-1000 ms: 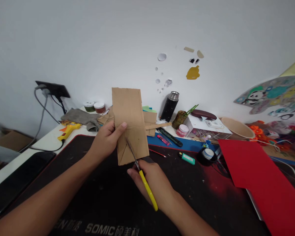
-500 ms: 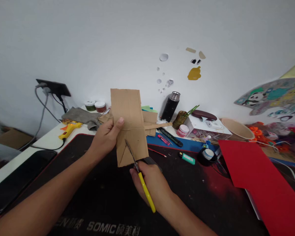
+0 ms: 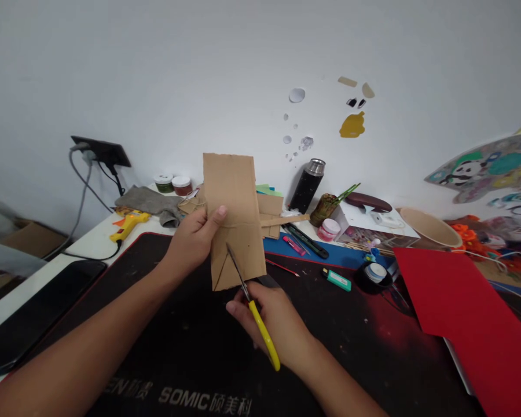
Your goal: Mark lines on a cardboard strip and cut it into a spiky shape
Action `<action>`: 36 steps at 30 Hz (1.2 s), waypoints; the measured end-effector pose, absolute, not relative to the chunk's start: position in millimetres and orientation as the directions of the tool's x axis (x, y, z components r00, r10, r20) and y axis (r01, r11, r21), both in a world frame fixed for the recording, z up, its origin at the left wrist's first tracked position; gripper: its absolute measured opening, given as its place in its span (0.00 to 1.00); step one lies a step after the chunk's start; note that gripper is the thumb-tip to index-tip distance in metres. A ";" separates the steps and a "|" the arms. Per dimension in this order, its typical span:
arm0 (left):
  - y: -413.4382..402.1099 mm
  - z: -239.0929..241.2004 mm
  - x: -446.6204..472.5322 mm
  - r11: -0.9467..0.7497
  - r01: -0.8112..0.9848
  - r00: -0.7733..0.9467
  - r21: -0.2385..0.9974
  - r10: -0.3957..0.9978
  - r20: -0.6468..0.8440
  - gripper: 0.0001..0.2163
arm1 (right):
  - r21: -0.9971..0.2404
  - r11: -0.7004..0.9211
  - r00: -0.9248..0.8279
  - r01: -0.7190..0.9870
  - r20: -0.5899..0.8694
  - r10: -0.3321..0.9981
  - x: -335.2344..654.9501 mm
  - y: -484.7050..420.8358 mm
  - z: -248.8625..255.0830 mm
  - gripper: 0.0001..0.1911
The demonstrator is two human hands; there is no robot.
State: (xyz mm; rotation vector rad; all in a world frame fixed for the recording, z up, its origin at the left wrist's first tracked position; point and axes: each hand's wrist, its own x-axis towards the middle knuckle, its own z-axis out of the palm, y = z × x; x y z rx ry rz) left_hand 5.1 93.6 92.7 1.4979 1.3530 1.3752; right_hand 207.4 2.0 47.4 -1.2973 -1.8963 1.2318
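Over the last second little has altered: the whole view has drifted slightly, but your scissors' tip keeps to nearly the same spot on the cardboard, so the work looks, in my judgement, to be at much the same point, with no fresh cut that I can make out. The one flat, oblong brown cardboard piece (image 3: 230,185) is held up above the black printed desk mat (image 3: 191,359). Your left hand (image 3: 195,234) is clamped on its left edge, thumb in front; your right hand (image 3: 278,318), apart from the left, is closed round the one pair of yellow-handled metal scissors (image 3: 263,333) at its lower edge. One blade lies across its front, its tip meeting the top of one slanting dark line; the other blade is hidden. Counting around the cardboard: to its left, one yellow glue gun (image 3: 129,225) and, beyond its left edge, two white-lidded round jars (image 3: 182,185); to its right, one black steel-topped flask (image 3: 306,188), one small pink jar (image 3: 329,229), one turquoise lighter (image 3: 338,280) and, farthest off, bright red sheet material (image 3: 464,301), number of layers unclear.
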 end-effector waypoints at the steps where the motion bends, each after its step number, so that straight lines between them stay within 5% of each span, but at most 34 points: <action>1: 93.4 92.6 5.0 -0.225 0.241 -0.107 0.944 0.961 0.256 0.30 | -0.905 0.103 -0.409 0.412 -0.083 0.909 207.7 2.0 48.2 0.12; 6: 90.3 95.2 4.8 -0.214 0.259 -0.131 0.942 0.958 0.254 0.29 | -0.936 0.011 -0.451 0.351 -0.159 0.878 209.7 2.5 55.9 0.15; 15: 83.0 107.1 5.9 -0.215 0.216 -0.107 0.952 0.964 0.242 0.28 | -0.959 -0.210 -0.539 0.189 -0.280 0.794 211.7 0.9 55.8 0.40; 22: 82.3 109.3 4.6 -0.234 0.298 -0.095 0.925 0.957 0.273 0.27 | -0.966 -0.083 -0.512 0.246 -0.202 0.835 210.6 1.7 56.6 0.29; 29: 83.5 102.1 7.8 -0.221 0.296 -0.111 0.929 0.958 0.263 0.30 | -0.949 -0.198 -0.479 0.246 -0.296 0.826 204.8 -0.9 47.5 0.22; 36: 83.7 99.0 9.4 -0.219 0.297 -0.116 0.929 0.958 0.263 0.29 | -0.929 0.035 -0.415 0.368 -0.131 0.900 205.4 -1.3 51.4 0.17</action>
